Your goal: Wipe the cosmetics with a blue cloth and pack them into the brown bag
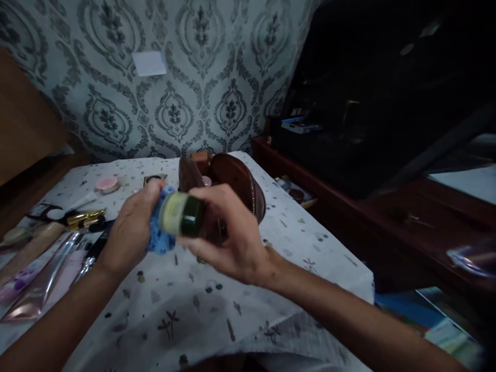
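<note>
My right hand (pixel 236 240) is clamped on the dark end of the green jar (pixel 181 214). Above the desk (pixel 217 323), its long axis lies roughly sideways, pale end toward my left hand (pixel 129 227), which grips the blue cloth (pixel 159 245) (touching or not, blur hides).

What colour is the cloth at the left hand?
The cloth is blue, shown best in the head view.

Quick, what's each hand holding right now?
Left hand: holding the blue cloth against the jar.
Right hand: holding the jar by its dark green end.
</note>
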`<state>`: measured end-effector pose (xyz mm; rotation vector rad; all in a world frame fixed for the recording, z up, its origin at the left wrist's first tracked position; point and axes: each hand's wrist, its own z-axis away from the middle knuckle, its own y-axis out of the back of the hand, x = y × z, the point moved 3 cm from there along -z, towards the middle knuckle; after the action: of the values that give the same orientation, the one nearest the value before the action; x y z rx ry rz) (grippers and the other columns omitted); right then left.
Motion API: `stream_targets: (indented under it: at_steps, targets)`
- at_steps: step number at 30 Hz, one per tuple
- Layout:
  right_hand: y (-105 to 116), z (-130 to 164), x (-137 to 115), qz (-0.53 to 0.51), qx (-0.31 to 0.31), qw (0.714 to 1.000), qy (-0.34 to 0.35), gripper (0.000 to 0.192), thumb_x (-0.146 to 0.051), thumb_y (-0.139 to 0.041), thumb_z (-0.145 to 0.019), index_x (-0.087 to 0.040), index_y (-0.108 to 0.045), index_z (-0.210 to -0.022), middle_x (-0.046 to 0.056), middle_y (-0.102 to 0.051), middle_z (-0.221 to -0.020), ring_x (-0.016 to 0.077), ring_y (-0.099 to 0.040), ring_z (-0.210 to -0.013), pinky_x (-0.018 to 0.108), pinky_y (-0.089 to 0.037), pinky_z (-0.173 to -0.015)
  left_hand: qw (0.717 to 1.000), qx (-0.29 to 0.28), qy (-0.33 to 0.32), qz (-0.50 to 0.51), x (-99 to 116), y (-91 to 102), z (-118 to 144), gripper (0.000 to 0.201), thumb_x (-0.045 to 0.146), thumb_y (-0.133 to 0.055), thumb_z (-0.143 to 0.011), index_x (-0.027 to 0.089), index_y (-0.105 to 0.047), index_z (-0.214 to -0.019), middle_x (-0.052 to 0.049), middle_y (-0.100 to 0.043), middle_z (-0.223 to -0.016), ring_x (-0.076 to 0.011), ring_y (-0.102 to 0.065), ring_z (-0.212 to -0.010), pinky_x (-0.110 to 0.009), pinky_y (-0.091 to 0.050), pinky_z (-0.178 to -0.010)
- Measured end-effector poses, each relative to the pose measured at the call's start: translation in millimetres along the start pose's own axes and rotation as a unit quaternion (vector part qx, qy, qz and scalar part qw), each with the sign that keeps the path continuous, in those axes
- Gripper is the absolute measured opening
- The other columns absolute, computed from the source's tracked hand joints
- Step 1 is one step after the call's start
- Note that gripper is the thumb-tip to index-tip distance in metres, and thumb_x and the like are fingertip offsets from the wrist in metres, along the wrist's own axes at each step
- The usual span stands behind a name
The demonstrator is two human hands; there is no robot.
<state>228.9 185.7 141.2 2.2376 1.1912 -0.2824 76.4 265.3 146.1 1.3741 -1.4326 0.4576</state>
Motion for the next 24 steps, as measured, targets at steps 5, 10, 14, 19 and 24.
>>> stream_targets:
  at_steps: [5, 10, 14, 19, 24]
  targets:
    - [33.4, -15.0, 41.9, -0.050, 0.042, 0.986, -0.152, 0.040, -0.040, -0.066, -0.089, -0.019, -0.048, -0.118, 0.006, -0.064, -0.112, 0.0158, -0.064, -0.093, 0.028, -0.054, -0.078, 0.946, -0.073, -0.211, -0.234, 17.3, -26.2, -8.3, 0.023, 0.032, -0.045, -0.099, 0.022, -0.066, -0.099, -0.003, -0.059, -0.088, -0.0164, -0.058, -0.081, -0.028, -0.045, -0.069]
    - [43.5, -19.1, 74.9, 0.053, -0.020, 0.979, -0.197, 0.037, -0.032, -0.068, -0.086, -0.015, -0.051, -0.115, 0.007, -0.063, -0.104, 0.0183, -0.060, -0.093, 0.031, -0.050, -0.079, 0.813, -0.053, -0.354, -0.460, 10.5, -39.1, 6.1, 0.030, 0.028, -0.047, -0.098, 0.026, -0.067, -0.120, -0.011, -0.054, -0.110, -0.0254, -0.059, -0.099, -0.027, -0.041, -0.058]
    - [45.5, -27.1, 74.7, 0.185, -0.126, 0.957, -0.183, 0.038, -0.024, -0.066, -0.088, -0.011, -0.051, -0.121, 0.011, -0.058, -0.115, 0.0215, -0.058, -0.103, 0.033, -0.047, -0.087, 0.824, -0.020, -0.343, -0.450, 2.5, -36.1, 16.5, 0.029, 0.025, -0.050, -0.097, 0.023, -0.066, -0.120, -0.011, -0.052, -0.109, -0.0219, -0.059, -0.090, -0.027, -0.043, -0.060]
    - [40.3, -33.8, 70.9, 0.347, -0.339, 0.856, -0.181, 0.035, -0.016, -0.064, -0.087, -0.011, -0.052, -0.119, 0.014, -0.058, -0.117, 0.0244, -0.062, -0.098, 0.032, -0.047, -0.080, 0.836, 0.015, -0.329, -0.438, -9.1, -35.3, 22.8, 0.028, 0.022, -0.051, -0.096, 0.024, -0.064, -0.120, -0.011, -0.050, -0.108, -0.0231, -0.058, -0.092, -0.029, -0.044, -0.065]
    - [31.6, -40.7, 71.1, 0.390, -0.444, 0.795, -0.138, 0.031, -0.016, -0.061, -0.088, -0.011, -0.053, -0.117, 0.015, -0.063, -0.110, 0.0259, -0.065, -0.099, 0.031, -0.048, -0.077, 0.837, 0.023, -0.336, -0.432, -13.9, -35.3, 23.9, 0.027, 0.020, -0.053, -0.095, 0.024, -0.063, -0.120, -0.010, -0.050, -0.105, -0.0209, -0.057, -0.086, -0.028, -0.042, -0.063]
